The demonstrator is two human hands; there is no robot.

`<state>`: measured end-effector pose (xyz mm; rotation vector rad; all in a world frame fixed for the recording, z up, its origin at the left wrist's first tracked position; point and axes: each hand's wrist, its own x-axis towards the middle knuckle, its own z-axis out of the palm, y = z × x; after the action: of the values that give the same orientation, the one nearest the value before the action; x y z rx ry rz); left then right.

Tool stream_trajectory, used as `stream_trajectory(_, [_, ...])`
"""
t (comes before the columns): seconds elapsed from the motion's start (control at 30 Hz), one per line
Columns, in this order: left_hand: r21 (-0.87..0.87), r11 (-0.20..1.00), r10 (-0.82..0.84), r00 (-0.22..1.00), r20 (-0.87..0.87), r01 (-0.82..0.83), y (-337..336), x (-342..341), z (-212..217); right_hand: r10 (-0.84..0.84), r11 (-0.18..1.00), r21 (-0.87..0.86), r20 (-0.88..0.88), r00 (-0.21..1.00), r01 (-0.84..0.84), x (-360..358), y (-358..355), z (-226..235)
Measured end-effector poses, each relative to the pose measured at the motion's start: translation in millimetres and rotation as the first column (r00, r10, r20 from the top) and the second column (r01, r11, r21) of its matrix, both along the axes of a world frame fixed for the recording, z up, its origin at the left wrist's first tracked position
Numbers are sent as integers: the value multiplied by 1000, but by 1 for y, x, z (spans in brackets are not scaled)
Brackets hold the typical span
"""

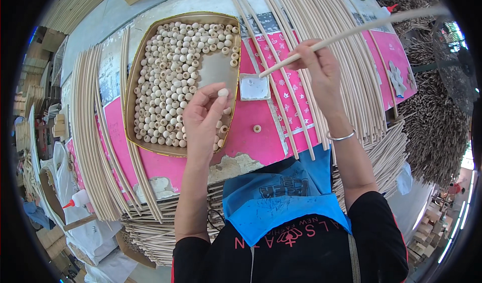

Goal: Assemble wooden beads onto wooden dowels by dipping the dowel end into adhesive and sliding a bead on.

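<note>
Between the thumb and fingers of my left hand [205, 115] is a small round wooden bead [223, 92], held over the right edge of a cardboard tray [216, 71]. Many pale wooden beads [168, 77] with drilled holes fill most of that tray. My right hand [316, 64] grips a long wooden dowel [346, 33], which slants up to the right. The dowel's lower end hovers by a small square dish [254, 88] with white stuff in it. One loose bead [257, 128] lies on the pink table cover [246, 150] below the dish.
Long dowels lie in rows on the table, a bundle [98, 132] left of the tray and a wider one [321, 27] at the right. A white glue bottle [80, 198] with a red tip is at lower left. Dense stick bundles [427, 127] stand at far right.
</note>
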<state>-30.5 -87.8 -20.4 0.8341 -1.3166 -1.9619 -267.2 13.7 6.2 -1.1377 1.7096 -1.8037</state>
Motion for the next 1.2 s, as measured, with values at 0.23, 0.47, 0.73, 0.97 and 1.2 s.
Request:
stream_trajectory(0.23, [-130,992,-2,1000,29,6,9,-24,8,-41,985,-160,146,988,64,0,22,28])
stream_trajectory(0.47, [153,985,-66,992,-109,82,13,-34,9,-33,974,-212,191,981,74,-3,27,32])
stream_trajectory(0.73, [464,873,-9,958,-287,147,31,-48,16,5,978,-204,211,978,39,6,29,30])
stream_trajectory(0.97, [563,804,86,901,-425,189,36,-49,1,8,974,-222,244,970,48,16,31,26])
stream_trajectory(1.2, [546,817,43,922,-384,189,40,-49,4,10,973,-225,238,971,45,16,32,18])
